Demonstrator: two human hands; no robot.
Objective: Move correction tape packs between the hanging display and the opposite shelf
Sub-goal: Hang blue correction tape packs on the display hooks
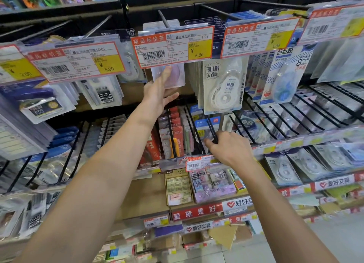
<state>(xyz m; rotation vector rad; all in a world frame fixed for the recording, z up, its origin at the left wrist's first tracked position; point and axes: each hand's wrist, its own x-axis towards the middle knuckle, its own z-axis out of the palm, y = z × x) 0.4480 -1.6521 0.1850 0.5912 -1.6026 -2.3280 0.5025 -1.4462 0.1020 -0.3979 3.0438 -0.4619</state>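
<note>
A correction tape pack (171, 76) hangs on a hook (164, 19) at the top, behind a price tag (173, 46). The left hand (159, 91) touches the front of this pack from below. To its right hangs another correction tape pack (221, 87). Lower down, the right hand (229, 146) rests on a wire rack (256, 123) full of packs. Under that hand sits a box of small packs (211, 184) on a shelf (197, 211).
</note>
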